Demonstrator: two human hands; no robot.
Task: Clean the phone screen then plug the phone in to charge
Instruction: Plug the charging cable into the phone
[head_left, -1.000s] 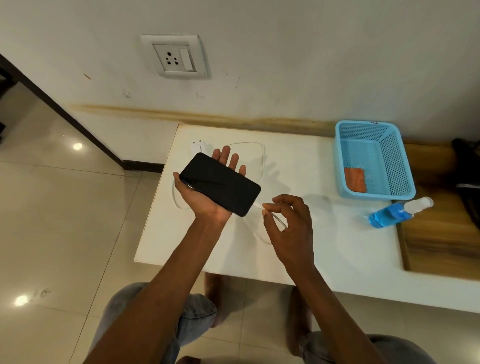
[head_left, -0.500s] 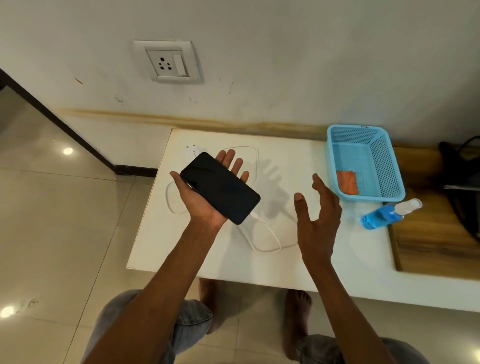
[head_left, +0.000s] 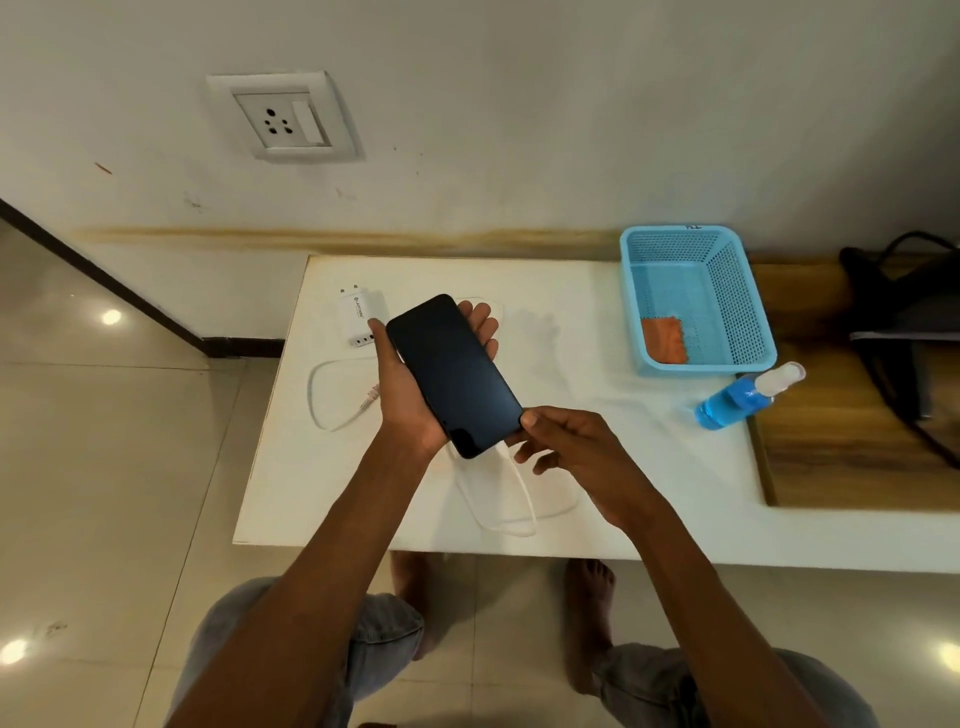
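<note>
Above the white surface (head_left: 597, 322), the left hand (head_left: 410, 384) cradles the black slab phone (head_left: 454, 374), long axis slanting toward the right hand (head_left: 576, 447), whose fingers pinch its near corner beside the white cable (head_left: 522, 488).

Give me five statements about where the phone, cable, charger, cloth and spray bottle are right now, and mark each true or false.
1. The left hand holds the phone screen up. True.
2. The charger is plugged into the wall socket. False: it lies on the white table.
3. The orange cloth lies inside the blue basket. True.
4. The spray bottle stands upright in the basket. False: it lies on its side on the table, outside the basket.
5. The right hand is at the phone's lower end, where the white cable meets it. True.
</note>
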